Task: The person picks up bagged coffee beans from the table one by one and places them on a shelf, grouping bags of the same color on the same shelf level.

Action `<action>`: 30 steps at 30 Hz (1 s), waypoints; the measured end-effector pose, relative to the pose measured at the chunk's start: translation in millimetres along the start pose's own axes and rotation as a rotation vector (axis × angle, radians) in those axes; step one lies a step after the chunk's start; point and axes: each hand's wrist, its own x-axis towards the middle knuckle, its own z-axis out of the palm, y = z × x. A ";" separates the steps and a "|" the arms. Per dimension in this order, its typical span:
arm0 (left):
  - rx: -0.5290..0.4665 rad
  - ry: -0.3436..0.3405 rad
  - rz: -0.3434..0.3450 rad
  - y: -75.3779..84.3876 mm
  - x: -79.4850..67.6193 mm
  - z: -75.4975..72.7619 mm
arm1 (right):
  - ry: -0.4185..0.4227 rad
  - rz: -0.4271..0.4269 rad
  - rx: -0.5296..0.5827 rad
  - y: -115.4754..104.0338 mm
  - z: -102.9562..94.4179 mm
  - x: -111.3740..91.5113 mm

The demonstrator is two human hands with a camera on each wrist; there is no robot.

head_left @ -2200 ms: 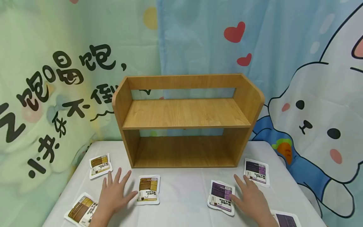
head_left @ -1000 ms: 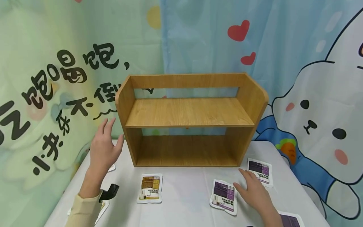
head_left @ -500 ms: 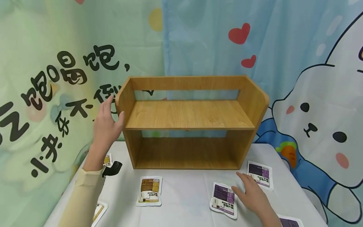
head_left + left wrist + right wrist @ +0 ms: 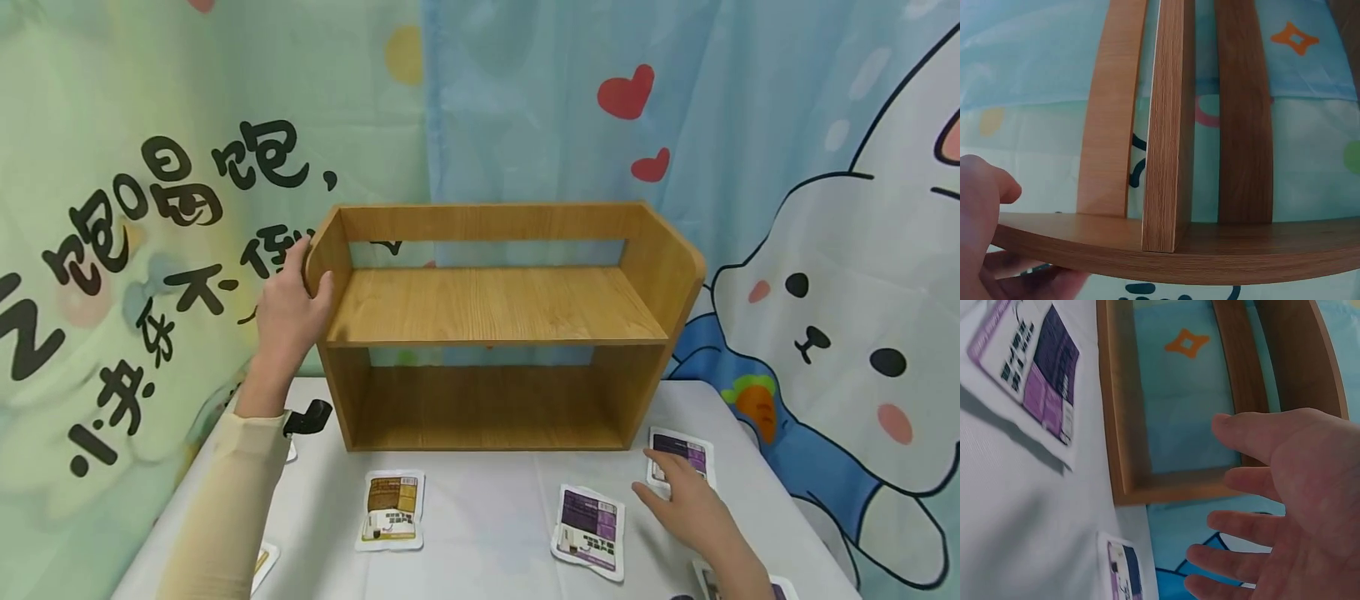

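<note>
A two-tier wooden desktop shelf (image 4: 495, 304) stands at the back of the table. My left hand (image 4: 291, 317) holds the upper edge of its left side panel (image 4: 1241, 265); in the left wrist view the thumb lies on the inner side and the fingers on the outer. At the right, my right hand (image 4: 697, 508) hovers over the table with fingers spread, holding nothing. Close by are a purple-and-white packet (image 4: 589, 533) and another purple packet (image 4: 688, 450), which the hand partly covers. A brown-and-white packet (image 4: 392, 510) lies in front of the shelf.
White cloth covers the table (image 4: 480, 517). More packets lie partly hidden: one under the left sleeve (image 4: 232, 492), its corner (image 4: 265, 558) showing, and another packet (image 4: 782, 588) by the right wrist. A printed curtain (image 4: 525, 117) hangs behind the shelf.
My left hand has risen from above the brown packets to the shelf's left side panel and taken hold of it. The right hand has shifted slightly right, away from the nearer purple packet.
</note>
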 end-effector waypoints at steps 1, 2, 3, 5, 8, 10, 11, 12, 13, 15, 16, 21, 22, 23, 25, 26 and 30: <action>0.014 0.007 0.004 -0.7 0.6 0.7 | -0.002 0.003 -0.002 2.3 -2.2 0.7; 0.027 0.015 0.007 -1.6 1.2 1.4 | -0.001 0.006 -0.006 4.5 -4.8 1.6; 0.037 0.022 0.011 -2.6 1.8 2.0 | 0.003 0.006 -0.010 6.4 -8.0 2.6; 0.053 0.029 0.023 -4.9 2.4 3.3 | 0.001 0.017 -0.021 8.7 -15.7 4.9; 0.083 0.028 0.045 -6.2 4.8 4.8 | 0.000 0.035 -0.035 11.1 -27.7 9.7; 0.107 0.029 0.060 -4.8 7.2 5.5 | -0.005 0.046 -0.042 13.6 -34.1 14.2; 0.120 0.033 0.064 -4.1 8.5 6.1 | -0.008 0.050 -0.044 15.2 -36.7 16.9; 0.126 0.038 0.067 -2.7 9.7 6.6 | -0.016 0.058 -0.040 17.0 -38.8 19.3; 0.134 0.042 0.067 -1.6 10.5 7.6 | -0.023 0.063 -0.038 19.1 -40.4 21.5; 0.141 0.045 0.062 -0.4 10.8 10.9 | -0.053 0.066 -0.031 24.5 -42.6 25.4; 0.140 0.051 0.058 -0.5 11.1 12.7 | -0.064 0.065 -0.028 26.2 -44.6 28.1; 0.124 0.100 0.050 -0.2 10.5 19.5 | -0.106 0.071 -0.001 35.8 -45.5 40.4; 0.120 0.111 0.050 0.2 10.3 20.0 | -0.107 0.081 0.001 38.1 -43.9 43.0; 0.119 0.122 0.050 0.5 10.1 20.4 | -0.109 0.094 0.004 41.2 -41.7 45.6; 0.121 0.140 0.043 0.6 9.1 21.1 | -0.109 0.126 0.004 48.1 -37.0 50.8; 0.124 0.148 0.037 0.5 8.6 21.4 | -0.105 0.141 0.002 51.4 -34.3 53.2; 0.146 0.176 0.001 -1.5 5.8 21.9 | -0.084 0.219 0.017 61.5 -22.1 61.1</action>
